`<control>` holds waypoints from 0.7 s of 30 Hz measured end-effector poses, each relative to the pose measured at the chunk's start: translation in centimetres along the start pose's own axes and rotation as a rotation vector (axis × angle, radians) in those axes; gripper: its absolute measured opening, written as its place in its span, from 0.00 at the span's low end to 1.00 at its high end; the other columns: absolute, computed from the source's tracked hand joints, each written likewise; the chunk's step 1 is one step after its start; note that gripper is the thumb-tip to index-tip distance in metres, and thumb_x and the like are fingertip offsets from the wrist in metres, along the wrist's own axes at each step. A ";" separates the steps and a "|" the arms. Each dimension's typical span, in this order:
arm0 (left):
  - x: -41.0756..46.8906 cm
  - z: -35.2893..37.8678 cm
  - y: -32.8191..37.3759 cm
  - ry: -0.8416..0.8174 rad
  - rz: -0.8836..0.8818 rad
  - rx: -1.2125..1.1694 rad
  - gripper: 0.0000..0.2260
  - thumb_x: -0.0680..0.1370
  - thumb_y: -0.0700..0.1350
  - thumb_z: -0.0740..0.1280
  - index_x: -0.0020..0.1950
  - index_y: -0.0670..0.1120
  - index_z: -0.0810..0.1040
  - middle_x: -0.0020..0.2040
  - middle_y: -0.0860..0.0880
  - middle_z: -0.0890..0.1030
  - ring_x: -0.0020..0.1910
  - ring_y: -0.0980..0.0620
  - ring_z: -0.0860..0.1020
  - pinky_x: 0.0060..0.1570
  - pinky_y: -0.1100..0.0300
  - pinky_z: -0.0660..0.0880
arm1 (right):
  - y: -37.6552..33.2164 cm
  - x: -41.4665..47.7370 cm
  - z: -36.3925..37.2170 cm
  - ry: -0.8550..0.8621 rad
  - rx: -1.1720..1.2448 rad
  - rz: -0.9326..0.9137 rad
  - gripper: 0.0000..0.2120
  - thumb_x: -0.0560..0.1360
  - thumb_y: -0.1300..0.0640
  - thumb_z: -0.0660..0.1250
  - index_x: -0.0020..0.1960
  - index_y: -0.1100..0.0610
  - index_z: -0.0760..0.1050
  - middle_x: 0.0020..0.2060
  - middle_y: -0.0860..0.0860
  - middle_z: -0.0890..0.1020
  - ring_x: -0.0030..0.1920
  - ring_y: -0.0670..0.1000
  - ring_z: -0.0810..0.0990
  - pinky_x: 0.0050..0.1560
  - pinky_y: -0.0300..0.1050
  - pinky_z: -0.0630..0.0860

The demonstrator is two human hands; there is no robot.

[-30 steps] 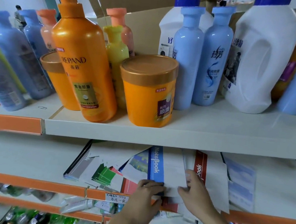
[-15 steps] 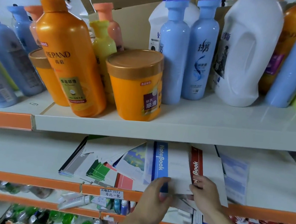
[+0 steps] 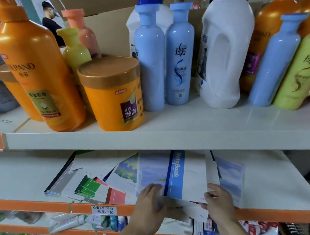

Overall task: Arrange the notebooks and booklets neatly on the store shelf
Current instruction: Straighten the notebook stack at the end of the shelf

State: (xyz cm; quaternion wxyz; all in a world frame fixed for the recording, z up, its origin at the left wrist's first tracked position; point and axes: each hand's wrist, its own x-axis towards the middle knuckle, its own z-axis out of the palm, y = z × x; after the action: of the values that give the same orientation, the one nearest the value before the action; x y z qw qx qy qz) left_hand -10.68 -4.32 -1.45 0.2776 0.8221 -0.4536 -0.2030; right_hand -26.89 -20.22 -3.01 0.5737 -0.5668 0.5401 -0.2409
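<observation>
1. The notebook (image 3: 191, 178) has a white cover with a blue band reading "NoteBook" down its left side. It lies on top of the heap on the middle shelf (image 3: 14, 173), at about 5 o'clock in the view, with its near edge by the shelf's orange lip.
2. The right hand (image 3: 219, 204) grips the notebook's near right corner, at its 4 o'clock. The fingers are curled on the cover and the thumb is out of sight.
3. The left hand (image 3: 150, 209) holds the near edge of the pale booklet (image 3: 150, 174), which touches the notebook at its 9 o'clock. The fingers are bent over that edge and blurred.
4. White sheets (image 3: 187, 208) stick out from under the notebook toward 6 o'clock, between the two hands.
5. Further toward 9 o'clock the fanned booklets (image 3: 89, 187) overlap one another askew: a landscape cover, a green-blocked one, a red one, and a black-spined one farthest left.
6. At the notebook's 3 o'clock the sky booklet (image 3: 231, 176) lies partly under the heap.
7. A handwritten price label (image 3: 103, 210) sits on the orange lip at 7 o'clock.
8. At 12 o'clock the upper shelf (image 3: 228, 125) carries an orange pump bottle (image 3: 37, 74), an orange tub (image 3: 111, 99) with a gold lid, pale blue bottles (image 3: 179, 61), a white jug (image 3: 223, 53) and a green bottle (image 3: 307, 64).
9. At 6 o'clock the lower shelf holds tubes and small boxes (image 3: 204, 232).
</observation>
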 end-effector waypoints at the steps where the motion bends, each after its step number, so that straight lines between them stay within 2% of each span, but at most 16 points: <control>1: 0.1 0.0 0.0 0.000 -0.004 -0.006 0.22 0.78 0.46 0.63 0.73 0.49 0.69 0.69 0.54 0.70 0.68 0.52 0.68 0.69 0.59 0.66 | -0.1 0.1 0.1 -0.008 0.005 0.000 0.17 0.79 0.68 0.65 0.66 0.57 0.75 0.58 0.57 0.77 0.49 0.52 0.82 0.42 0.41 0.82; 4: 0.1 -0.5 0.3 0.001 -0.029 -0.057 0.22 0.81 0.47 0.63 0.75 0.52 0.66 0.65 0.57 0.70 0.68 0.53 0.69 0.68 0.60 0.67 | -0.6 0.0 0.9 -0.046 0.038 0.022 0.16 0.79 0.69 0.65 0.65 0.58 0.75 0.56 0.58 0.77 0.46 0.53 0.83 0.40 0.40 0.81; 7: 0.1 -1.2 0.0 -0.002 -0.080 -0.141 0.21 0.81 0.48 0.63 0.74 0.56 0.66 0.64 0.58 0.71 0.66 0.55 0.71 0.64 0.63 0.69 | -1.4 -0.1 1.7 -0.070 0.190 0.170 0.09 0.78 0.70 0.67 0.56 0.61 0.77 0.50 0.59 0.81 0.39 0.58 0.85 0.38 0.45 0.81; 10: -0.3 -2.3 -0.8 0.014 -0.121 -0.143 0.21 0.81 0.50 0.64 0.74 0.58 0.67 0.66 0.57 0.74 0.64 0.56 0.73 0.62 0.62 0.72 | -2.0 -0.2 2.1 -0.151 0.263 0.227 0.07 0.76 0.68 0.70 0.53 0.62 0.78 0.49 0.62 0.84 0.40 0.62 0.87 0.32 0.46 0.76; 12: -0.8 -3.0 -1.1 -0.002 -0.130 -0.158 0.19 0.81 0.49 0.64 0.72 0.59 0.68 0.65 0.61 0.76 0.58 0.61 0.76 0.58 0.64 0.73 | -2.4 -0.5 2.5 -0.193 0.245 0.186 0.12 0.76 0.65 0.71 0.57 0.58 0.76 0.50 0.60 0.84 0.41 0.62 0.87 0.32 0.46 0.76; 14: -1.5 -3.7 -1.4 -0.026 -0.129 -0.185 0.19 0.81 0.49 0.64 0.72 0.59 0.69 0.62 0.66 0.78 0.48 0.66 0.78 0.52 0.69 0.73 | -2.8 -1.0 3.1 -0.200 0.198 0.103 0.16 0.76 0.64 0.71 0.60 0.52 0.74 0.52 0.56 0.83 0.45 0.60 0.86 0.37 0.51 0.82; 16: -2.3 -4.5 -1.8 -0.030 -0.137 -0.213 0.18 0.82 0.50 0.64 0.71 0.60 0.68 0.62 0.65 0.78 0.39 0.68 0.77 0.45 0.71 0.74 | -3.3 -1.7 4.0 -0.205 0.187 0.028 0.17 0.77 0.64 0.70 0.62 0.50 0.74 0.53 0.51 0.82 0.51 0.57 0.83 0.43 0.58 0.84; 18: -3.2 -5.7 -2.6 0.003 -0.162 -0.212 0.19 0.82 0.51 0.64 0.72 0.62 0.66 0.63 0.63 0.77 0.41 0.72 0.76 0.44 0.72 0.74 | -4.2 -2.9 4.9 -0.228 0.193 -0.028 0.17 0.78 0.65 0.69 0.63 0.49 0.74 0.52 0.50 0.81 0.51 0.54 0.82 0.42 0.54 0.85; 19: -3.6 -6.4 -3.1 0.030 -0.174 -0.205 0.19 0.82 0.51 0.64 0.72 0.62 0.66 0.64 0.62 0.77 0.45 0.73 0.76 0.47 0.73 0.74 | -4.8 -3.6 5.3 -0.245 0.195 -0.050 0.18 0.78 0.65 0.68 0.62 0.48 0.73 0.50 0.50 0.82 0.51 0.53 0.82 0.41 0.50 0.85; 21: -4.5 -8.1 -4.3 0.087 -0.196 -0.200 0.20 0.82 0.52 0.65 0.73 0.63 0.65 0.64 0.60 0.77 0.58 0.69 0.75 0.56 0.67 0.73 | -5.7 -4.7 6.1 -0.287 0.199 -0.086 0.18 0.79 0.66 0.67 0.61 0.46 0.73 0.47 0.50 0.84 0.49 0.52 0.83 0.39 0.47 0.84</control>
State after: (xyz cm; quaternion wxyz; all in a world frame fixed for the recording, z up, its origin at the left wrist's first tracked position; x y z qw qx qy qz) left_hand -5.50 3.61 2.30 0.3563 0.8389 -0.3362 -0.2373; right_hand -20.89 -15.03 2.43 0.6873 -0.5583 0.4015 -0.2340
